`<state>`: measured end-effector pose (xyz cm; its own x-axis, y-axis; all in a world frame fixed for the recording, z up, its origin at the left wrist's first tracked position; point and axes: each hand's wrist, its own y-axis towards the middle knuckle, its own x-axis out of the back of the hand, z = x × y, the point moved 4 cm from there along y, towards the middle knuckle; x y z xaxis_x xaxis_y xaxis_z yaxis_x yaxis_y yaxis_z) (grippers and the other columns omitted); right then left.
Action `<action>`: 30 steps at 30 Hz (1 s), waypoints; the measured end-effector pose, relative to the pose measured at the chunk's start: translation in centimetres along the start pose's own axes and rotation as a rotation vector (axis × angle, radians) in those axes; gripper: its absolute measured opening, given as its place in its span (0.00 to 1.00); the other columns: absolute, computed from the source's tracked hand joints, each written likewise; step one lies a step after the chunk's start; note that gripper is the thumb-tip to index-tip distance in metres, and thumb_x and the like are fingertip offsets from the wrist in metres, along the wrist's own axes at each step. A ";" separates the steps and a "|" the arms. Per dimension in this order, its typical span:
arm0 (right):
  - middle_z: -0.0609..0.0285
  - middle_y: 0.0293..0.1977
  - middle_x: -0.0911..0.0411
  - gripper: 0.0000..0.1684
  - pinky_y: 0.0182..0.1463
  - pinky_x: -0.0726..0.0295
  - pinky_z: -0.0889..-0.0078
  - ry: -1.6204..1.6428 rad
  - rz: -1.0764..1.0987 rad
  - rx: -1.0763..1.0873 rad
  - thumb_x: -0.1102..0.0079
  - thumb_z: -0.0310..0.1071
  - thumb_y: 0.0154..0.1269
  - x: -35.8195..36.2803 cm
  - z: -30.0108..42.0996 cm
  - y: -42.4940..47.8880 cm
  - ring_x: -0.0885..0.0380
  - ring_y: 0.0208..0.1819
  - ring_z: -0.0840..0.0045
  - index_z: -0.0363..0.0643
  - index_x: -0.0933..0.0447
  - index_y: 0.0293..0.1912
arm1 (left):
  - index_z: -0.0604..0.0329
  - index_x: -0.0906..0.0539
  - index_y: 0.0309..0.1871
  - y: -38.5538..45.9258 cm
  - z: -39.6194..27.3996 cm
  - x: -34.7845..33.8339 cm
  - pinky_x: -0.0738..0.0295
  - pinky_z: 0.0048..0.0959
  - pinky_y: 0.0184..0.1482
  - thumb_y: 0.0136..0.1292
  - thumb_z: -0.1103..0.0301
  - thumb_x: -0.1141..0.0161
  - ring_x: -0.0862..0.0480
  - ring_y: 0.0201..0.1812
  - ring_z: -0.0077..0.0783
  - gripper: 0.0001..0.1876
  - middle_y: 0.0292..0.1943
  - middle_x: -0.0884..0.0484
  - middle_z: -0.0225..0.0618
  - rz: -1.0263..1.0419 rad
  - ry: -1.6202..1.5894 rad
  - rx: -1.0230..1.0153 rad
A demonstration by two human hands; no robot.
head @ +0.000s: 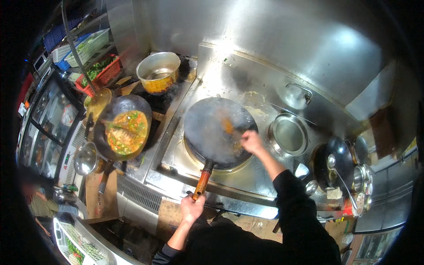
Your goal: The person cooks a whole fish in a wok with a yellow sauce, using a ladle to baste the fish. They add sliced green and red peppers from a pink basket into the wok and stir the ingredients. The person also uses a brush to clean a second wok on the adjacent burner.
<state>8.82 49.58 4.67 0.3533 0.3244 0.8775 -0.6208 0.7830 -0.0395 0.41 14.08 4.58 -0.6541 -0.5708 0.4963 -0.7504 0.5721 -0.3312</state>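
A dark wok [212, 132] sits on the burner before me, with steam or smoke hiding much of its inside. My left hand [192, 208] is closed around the end of its reddish-brown handle [203, 180]. Over the wok's right side, my right hand [252, 142] grips a tool whose blurred orange-brown end [227, 126] reaches into the wok; it may be a brush, but the blur leaves its kind unsettled. To the left, a second wok [123, 102] holds a whole fish [122, 136] in orange sauce with chopped green and red pieces.
A metal pot [158, 82] stands at the back left. Right of the burner are a round pot of liquid [289, 134], a tap [308, 97], another wok [343, 152] and ladles [330, 161]. Vegetable baskets [104, 73] line the left shelf. A person [41, 202] is at lower left.
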 end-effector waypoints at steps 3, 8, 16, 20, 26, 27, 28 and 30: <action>0.53 0.34 0.20 0.14 0.45 0.22 0.65 0.103 0.207 0.102 0.37 0.37 0.48 -1.0 1.6 -3.7 0.21 0.39 0.60 0.43 0.20 0.37 | 0.70 0.24 0.21 -0.2 -0.6 1.4 0.29 0.33 0.26 0.51 0.52 0.38 0.26 0.19 0.31 0.23 0.14 0.27 0.46 0.031 -0.094 0.006; 0.53 0.29 0.20 0.09 0.38 0.22 0.60 -0.238 0.154 0.110 0.40 0.34 0.48 6.8 -2.0 -0.7 0.20 0.32 0.60 0.42 0.22 0.32 | 0.71 0.24 0.22 -0.1 -1.8 2.8 0.30 0.31 0.25 0.51 0.53 0.38 0.27 0.19 0.26 0.23 0.13 0.29 0.43 0.052 -0.077 0.021; 0.45 0.37 0.21 0.21 0.47 0.24 0.62 0.021 0.189 0.155 0.39 0.33 0.47 2.6 6.5 -4.7 0.22 0.43 0.55 0.42 0.22 0.45 | 0.69 0.24 0.20 0.1 -0.6 1.9 0.29 0.35 0.26 0.51 0.54 0.40 0.23 0.19 0.38 0.21 0.14 0.27 0.48 0.020 -0.164 -0.055; 0.48 0.27 0.22 0.18 0.36 0.24 0.59 -0.323 0.160 0.368 0.42 0.31 0.47 8.9 10.5 -9.0 0.22 0.32 0.57 0.42 0.21 0.42 | 0.68 0.25 0.20 -0.4 -2.4 2.6 0.29 0.37 0.26 0.51 0.56 0.41 0.22 0.20 0.45 0.19 0.17 0.26 0.52 0.031 -0.179 -0.039; 0.52 0.20 0.23 0.06 0.33 0.23 0.56 -0.475 -0.101 0.246 0.42 0.32 0.48 2.5 7.8 -4.6 0.22 0.27 0.57 0.43 0.23 0.30 | 0.67 0.25 0.23 -0.7 -1.9 2.2 0.33 0.28 0.24 0.54 0.53 0.40 0.30 0.20 0.20 0.21 0.13 0.30 0.33 0.064 -0.179 -0.016; 0.51 0.20 0.23 0.06 0.33 0.23 0.55 -0.424 -0.095 0.269 0.42 0.32 0.49 3.3 8.7 -4.7 0.21 0.27 0.56 0.43 0.23 0.29 | 0.68 0.24 0.25 -0.6 -1.4 2.5 0.32 0.30 0.25 0.56 0.51 0.41 0.28 0.21 0.24 0.23 0.15 0.29 0.35 0.093 -0.245 0.002; 0.50 0.21 0.23 0.05 0.33 0.22 0.54 -0.376 -0.075 0.299 0.43 0.32 0.50 4.1 9.4 -4.7 0.21 0.28 0.56 0.43 0.24 0.29 | 0.69 0.24 0.27 -1.0 -0.6 2.4 0.30 0.31 0.27 0.57 0.49 0.42 0.26 0.22 0.28 0.24 0.16 0.27 0.38 0.119 -0.318 0.031; 0.49 0.21 0.23 0.06 0.33 0.22 0.53 -0.353 -0.025 0.478 0.44 0.32 0.51 7.0 10.0 -7.0 0.21 0.28 0.54 0.42 0.24 0.31 | 0.71 0.25 0.36 -1.8 1.4 1.1 0.30 0.30 0.30 0.63 0.45 0.47 0.28 0.26 0.26 0.28 0.20 0.27 0.35 0.218 -0.552 0.035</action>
<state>8.60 41.06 15.86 0.1683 0.0487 0.9845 -0.8906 0.4356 0.1307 0.85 11.61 4.62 -0.7389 -0.6698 -0.0740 -0.5899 0.6960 -0.4093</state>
